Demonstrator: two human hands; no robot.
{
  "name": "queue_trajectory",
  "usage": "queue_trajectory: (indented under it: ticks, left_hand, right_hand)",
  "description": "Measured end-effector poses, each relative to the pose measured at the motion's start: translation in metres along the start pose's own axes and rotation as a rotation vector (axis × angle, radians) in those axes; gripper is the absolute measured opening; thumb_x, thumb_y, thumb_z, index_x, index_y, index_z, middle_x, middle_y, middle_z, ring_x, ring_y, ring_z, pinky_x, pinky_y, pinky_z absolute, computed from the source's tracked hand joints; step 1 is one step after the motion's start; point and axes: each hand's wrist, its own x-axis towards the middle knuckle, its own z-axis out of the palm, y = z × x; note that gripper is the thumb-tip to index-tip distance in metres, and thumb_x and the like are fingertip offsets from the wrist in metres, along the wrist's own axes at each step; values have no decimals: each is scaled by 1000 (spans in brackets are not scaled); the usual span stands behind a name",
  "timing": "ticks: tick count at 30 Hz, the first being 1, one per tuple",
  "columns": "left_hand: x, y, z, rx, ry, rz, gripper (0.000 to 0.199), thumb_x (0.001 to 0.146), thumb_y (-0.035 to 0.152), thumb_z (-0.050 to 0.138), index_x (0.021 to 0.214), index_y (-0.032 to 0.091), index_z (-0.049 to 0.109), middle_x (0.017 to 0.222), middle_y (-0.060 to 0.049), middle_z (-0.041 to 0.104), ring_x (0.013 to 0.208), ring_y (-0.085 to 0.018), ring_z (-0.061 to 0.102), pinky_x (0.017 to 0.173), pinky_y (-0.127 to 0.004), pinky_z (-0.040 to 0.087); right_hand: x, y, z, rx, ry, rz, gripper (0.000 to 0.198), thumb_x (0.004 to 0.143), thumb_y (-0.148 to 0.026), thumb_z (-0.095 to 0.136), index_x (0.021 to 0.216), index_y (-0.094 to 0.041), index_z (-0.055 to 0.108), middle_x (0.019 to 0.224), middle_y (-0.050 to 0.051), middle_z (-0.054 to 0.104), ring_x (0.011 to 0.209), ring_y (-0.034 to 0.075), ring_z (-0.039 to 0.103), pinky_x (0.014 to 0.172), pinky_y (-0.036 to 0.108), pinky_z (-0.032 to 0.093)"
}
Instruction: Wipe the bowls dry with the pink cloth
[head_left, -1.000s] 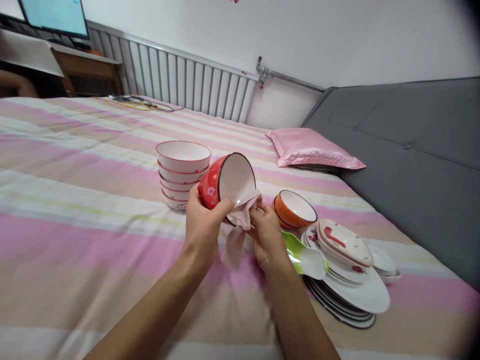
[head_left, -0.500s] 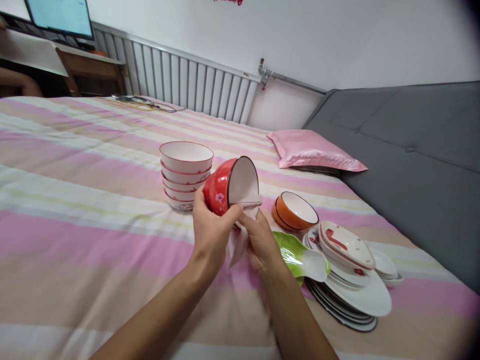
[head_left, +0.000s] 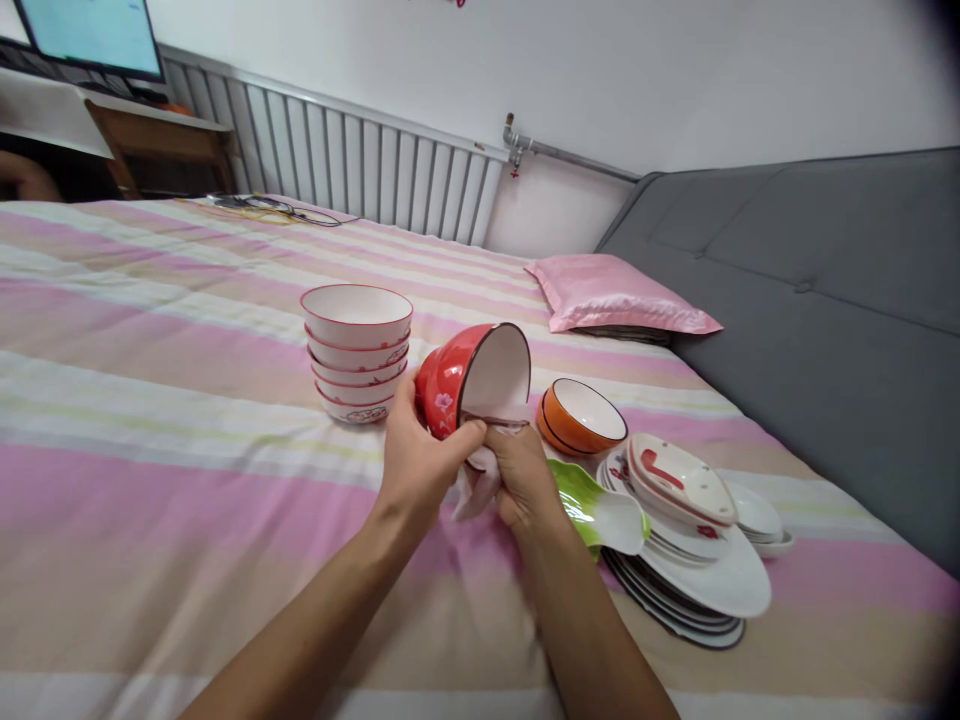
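Note:
A red bowl with a white inside and a dark rim is tilted on its side, its mouth facing right. My left hand is closed around its base and lower side, thumb at the rim. My right hand pinches a pale pink cloth over the bowl's near rim; part of the cloth lies inside the bowl and the rest hangs below. Left of the bowl stands a stack of white bowls with red rims. Two nested orange bowls sit to the right.
Right of my right hand lie a green leaf-shaped dish, a white oval dish with a red pattern and several stacked plates. Beyond are a pink pillow, cables and a grey headboard. A striped sheet covers the bed.
The view has shifted slightly, moving the surroundings left. The red bowl has moved a little right relative to the stack of white bowls. The cloth is bunched higher, with less hanging down.

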Motion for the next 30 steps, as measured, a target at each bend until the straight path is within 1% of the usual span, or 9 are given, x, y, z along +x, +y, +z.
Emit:
queue_trajectory:
  ticks: [4,8,11,14,17,23,25,28,30]
  left_hand:
    - [2,-1,0,22,-75,36,58,56,20,68,112,18,53,104,-6,61,96,-24,59,83,-37,49]
    - [4,1,-1,5,-170,13,61,56,19,69,115,17,51,110,-8,61,101,-26,59,87,-37,47]
    - [6,4,-3,-42,-239,-46,63,57,20,70,117,17,50,108,-7,62,101,-26,59,85,-36,47]
    - [9,7,-7,-56,-294,-103,63,56,19,69,116,18,51,107,-6,63,100,-27,59,83,-35,47]
    - [13,10,-12,-13,-366,-135,60,56,19,68,115,19,53,107,-6,62,100,-27,59,81,-35,47]
    - [18,18,-25,102,-473,-133,57,58,23,69,113,20,53,104,-5,62,97,-26,58,78,-34,47]
    - [18,22,-27,127,-500,-141,58,59,23,69,114,19,53,103,-5,62,96,-26,58,79,-36,47]
    - [18,24,-29,166,-514,-139,58,60,24,71,115,20,53,105,-6,62,98,-26,58,81,-37,47]
    - [17,23,-28,147,-509,-129,58,61,29,74,115,21,55,110,-7,62,102,-27,58,84,-37,47]
  right_hand:
    - [6,0,-8,-48,51,-62,28,57,-19,76,84,-15,71,73,2,73,64,16,65,54,24,52]
    - [8,-4,-13,-82,60,-132,40,60,-20,76,100,-17,69,85,3,74,76,18,67,62,28,54]
    - [9,-9,-13,-100,96,-159,39,56,-19,78,94,-17,70,83,2,74,77,20,68,67,30,55]
    - [9,-14,-13,-129,132,-197,35,52,-19,80,85,-16,71,79,2,74,74,20,67,67,30,55]
    - [8,-18,-13,-180,143,-240,30,50,-20,81,78,-14,71,79,3,74,73,20,67,66,29,55]
    - [7,-17,-15,-305,113,-338,32,56,-22,77,86,-13,72,86,6,75,76,21,68,68,31,55]
    - [8,-16,-15,-344,128,-358,30,56,-21,75,85,-13,71,86,7,75,77,22,67,66,31,55]
    - [8,-18,-15,-370,176,-386,27,55,-19,74,81,-12,71,82,7,75,74,22,67,64,30,54]
    - [7,-19,-13,-359,182,-410,25,56,-19,74,80,-13,71,83,6,75,74,21,67,65,30,54]
